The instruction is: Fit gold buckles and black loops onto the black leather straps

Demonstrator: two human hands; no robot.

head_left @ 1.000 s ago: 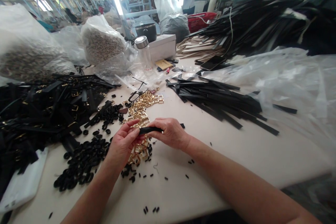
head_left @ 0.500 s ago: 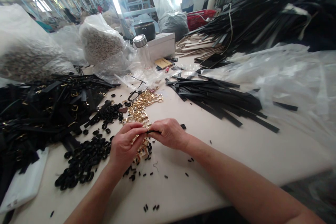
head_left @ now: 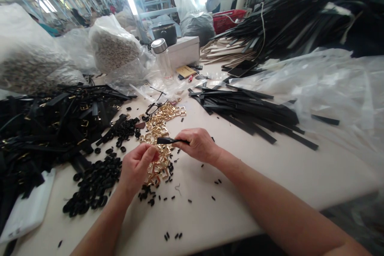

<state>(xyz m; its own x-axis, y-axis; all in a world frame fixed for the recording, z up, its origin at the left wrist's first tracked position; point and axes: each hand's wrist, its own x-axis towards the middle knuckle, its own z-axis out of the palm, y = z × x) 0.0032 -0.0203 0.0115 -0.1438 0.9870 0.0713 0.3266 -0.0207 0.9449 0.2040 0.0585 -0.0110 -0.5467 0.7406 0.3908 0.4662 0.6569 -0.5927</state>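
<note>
My right hand point(head_left: 200, 146) is closed around a black strap point(head_left: 167, 141), whose flat end sticks out to the left above the gold buckles point(head_left: 163, 118). Just below and left of that end, my left hand point(head_left: 138, 166) is closed, thumb against the curled fingers. Whatever its fingertips may hold is hidden against the buckles behind. Under and beside the hands lie small black pieces point(head_left: 147, 193). A heap of black rings or loops point(head_left: 94, 186) is left of my left wrist.
Black straps with gold buckles point(head_left: 60, 124) are piled at the left. Loose black strips point(head_left: 249, 110) lie at the right beside clear plastic sheeting point(head_left: 333, 88). Farther back stand a glass bottle point(head_left: 163, 62), eyeglasses point(head_left: 152, 108), a white box point(head_left: 187, 50) and filled plastic bags point(head_left: 112, 46).
My hands have come apart from their meeting point over the buckles. My right hand has risen slightly with the strap, baring its end, while my left has drawn back left.
</note>
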